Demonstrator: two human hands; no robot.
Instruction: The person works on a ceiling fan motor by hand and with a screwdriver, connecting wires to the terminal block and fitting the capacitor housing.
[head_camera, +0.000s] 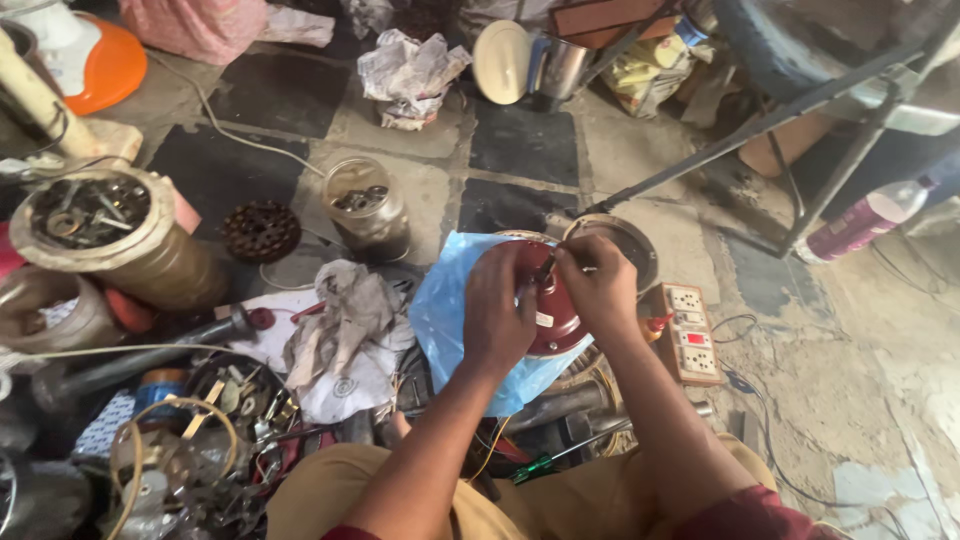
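A round dark-red motor cover (556, 312) sits in front of me, partly wrapped in a blue plastic bag (441, 312). My left hand (497, 312) lies over its left side and grips it. My right hand (598, 285) is at its top right, fingers pinched around a small dark part (546, 268) at the cover's upper edge. What the pinched part is cannot be made out. My knees in tan trousers are at the bottom.
A switch and socket board (690, 335) lies right of the cover. A grey rag (345, 310), a clear jar of metal bits (368, 210), a tin of scrap (95, 230), loose tools (235, 400) and a green-handled screwdriver (545, 462) crowd the tiled floor. A metal frame (800, 130) stands at the right.
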